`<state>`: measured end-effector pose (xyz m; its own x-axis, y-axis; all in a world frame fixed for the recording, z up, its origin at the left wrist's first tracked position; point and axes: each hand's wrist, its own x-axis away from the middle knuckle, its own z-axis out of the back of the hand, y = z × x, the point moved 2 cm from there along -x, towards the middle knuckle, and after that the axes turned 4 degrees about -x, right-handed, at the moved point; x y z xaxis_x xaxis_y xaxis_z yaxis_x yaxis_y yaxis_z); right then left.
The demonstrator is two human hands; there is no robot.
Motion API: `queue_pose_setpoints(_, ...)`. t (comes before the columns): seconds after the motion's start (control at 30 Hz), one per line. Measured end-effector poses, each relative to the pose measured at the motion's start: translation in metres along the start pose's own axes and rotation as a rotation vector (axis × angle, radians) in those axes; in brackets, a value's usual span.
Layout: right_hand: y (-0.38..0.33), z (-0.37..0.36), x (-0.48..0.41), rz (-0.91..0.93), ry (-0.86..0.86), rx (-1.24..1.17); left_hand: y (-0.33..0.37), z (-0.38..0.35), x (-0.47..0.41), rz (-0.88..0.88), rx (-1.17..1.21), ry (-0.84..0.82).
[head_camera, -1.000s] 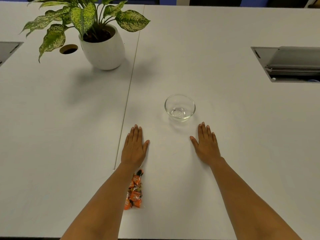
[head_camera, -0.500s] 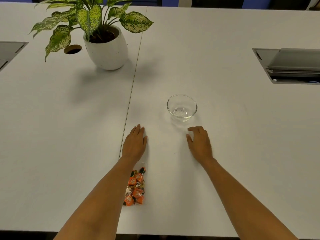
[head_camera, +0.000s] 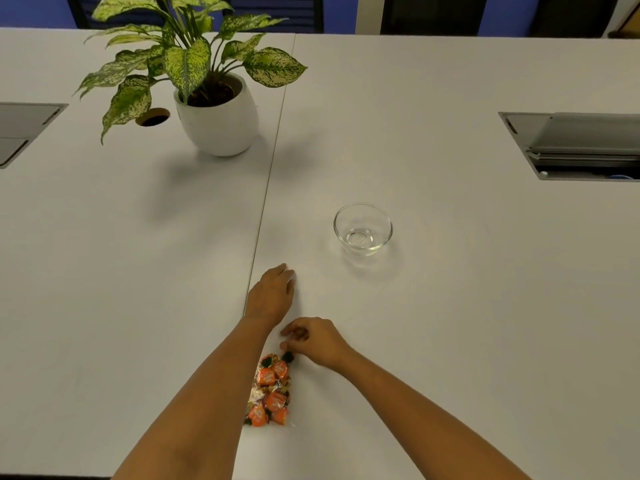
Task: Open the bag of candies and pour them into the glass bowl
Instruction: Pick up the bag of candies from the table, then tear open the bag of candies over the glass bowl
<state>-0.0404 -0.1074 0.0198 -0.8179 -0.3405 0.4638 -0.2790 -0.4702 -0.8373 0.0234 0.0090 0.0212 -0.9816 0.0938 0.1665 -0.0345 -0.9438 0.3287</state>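
A clear bag of orange-wrapped candies (head_camera: 270, 393) lies on the white table (head_camera: 450, 306) near the front edge, partly under my left forearm. My right hand (head_camera: 313, 341) is at the bag's far end with its fingers curled and its fingertips on the bag's top edge. My left hand (head_camera: 272, 294) rests flat on the table beyond the bag, fingers together, holding nothing. The empty glass bowl (head_camera: 363, 229) stands farther out, to the right of both hands.
A potted plant in a white pot (head_camera: 216, 116) stands at the back left beside a round cable hole (head_camera: 152, 117). Grey recessed panels sit at the left edge (head_camera: 20, 129) and the right edge (head_camera: 575, 147). A seam (head_camera: 273, 161) splits the tabletop.
My right hand has left its flat spot near the bowl and moved back and left to the top of the candy bag, fingers curling. The left hand stays roughly put.
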Motion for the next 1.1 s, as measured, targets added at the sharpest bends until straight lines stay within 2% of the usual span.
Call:
queue_pose_setpoints(0.23, -0.010, 0.009, 0.005, 0.029, -0.035, -0.092, 0.003, 0.010, -0.005, 0.034, 0.040, -0.052)
queue_pose_setpoints(0.37, -0.030, 0.028, 0.006, 0.088, -0.028, -0.213, 0.010, 0.028, -0.015, 0.095, 0.150, -0.029)
queue_pose_setpoints(0.43, -0.045, 0.044, 0.007, 0.142, 0.007, -0.236, 0.017, 0.044, -0.022, 0.124, 0.230, 0.017)
queue_pose_setpoints(0.6, -0.083, 0.094, 0.003, 0.246, 0.154, -0.120, 0.042, 0.088, -0.037, 0.088, 0.411, 0.067)
queue_pose_setpoints(0.73, -0.108, 0.136, -0.005, 0.297, 0.282, -0.067, 0.065, 0.117, -0.044, 0.039, 0.415, 0.093)
queue_pose_setpoints(0.97, -0.125, 0.182, -0.016, 0.318, 0.349, -0.080, 0.084, 0.140, -0.058, -0.032, 0.519, -0.012)
queue_pose_setpoints(1.1, -0.126, 0.196, -0.022, 0.302, 0.379, -0.087, 0.092, 0.149, -0.065, -0.072, 0.493, -0.073)
